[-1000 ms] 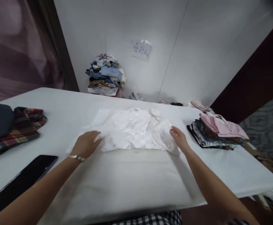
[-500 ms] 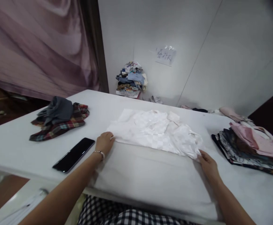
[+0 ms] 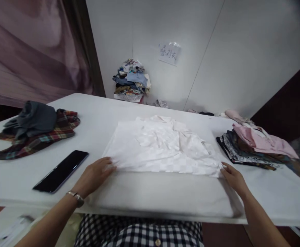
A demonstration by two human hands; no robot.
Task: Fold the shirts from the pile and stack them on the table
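Observation:
A thin white shirt [image 3: 155,147] with a faint checked weave lies crumpled in the middle. Its near edge runs fairly straight across a pale cloth-like pad [image 3: 162,193]. My left hand [image 3: 97,173] pinches the shirt's near left corner, thumb and fingers together. At the near right corner, my right hand [image 3: 234,178] grips the fabric between thumb and fingertips. Both hands rest low, close to the pad. The shirt's far part is bunched in loose folds, so its collar and sleeves are hard to make out.
Left of me lie a black phone [image 3: 61,171] and a heap of grey and plaid clothes [image 3: 36,127]. A stack of folded clothes [image 3: 258,145], pink on top, sits right on the white table [image 3: 93,109]. Behind the table is another clothes pile [image 3: 131,82]; a handwritten sign [image 3: 170,54] hangs above.
The shirt's near edge has come closer to me, covering more of the pad, with both hands still at its corners. My view has shifted to the right.

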